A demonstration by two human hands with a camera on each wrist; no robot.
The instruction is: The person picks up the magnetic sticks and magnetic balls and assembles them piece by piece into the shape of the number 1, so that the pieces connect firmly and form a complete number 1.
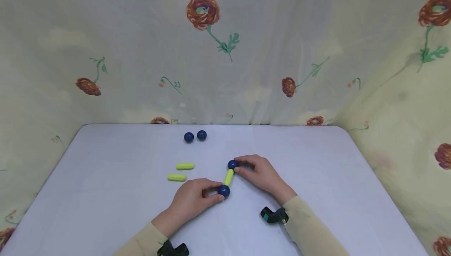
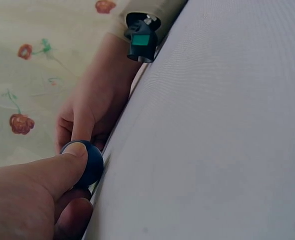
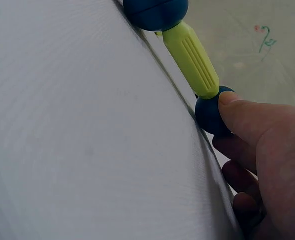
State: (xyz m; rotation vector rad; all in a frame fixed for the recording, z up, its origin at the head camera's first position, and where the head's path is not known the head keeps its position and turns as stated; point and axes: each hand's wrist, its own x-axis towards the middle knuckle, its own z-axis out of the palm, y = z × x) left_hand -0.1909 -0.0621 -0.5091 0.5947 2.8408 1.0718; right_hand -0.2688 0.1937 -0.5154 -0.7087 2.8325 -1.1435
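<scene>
A yellow-green ribbed rod (image 1: 228, 177) joins two dark blue balls into a dumbbell shape at the middle of the table. My left hand (image 1: 195, 197) pinches the nearer blue ball (image 1: 223, 191) between thumb and fingers; in the left wrist view the thumb lies across that ball (image 2: 93, 167). At the rod's far end, my right hand (image 1: 262, 173) pinches the other blue ball (image 1: 232, 164) from the right. The right wrist view shows grooves along the rod (image 3: 193, 60), with its end against the ball (image 3: 211, 116) under my right thumb.
Two more yellow-green rods (image 1: 184, 166) lie left of the joined piece, one slightly nearer than the other. Two loose blue balls (image 1: 188, 137) sit close together toward the back edge of the white table (image 1: 299, 142). A flowered curtain (image 1: 141, 44) hangs behind the table.
</scene>
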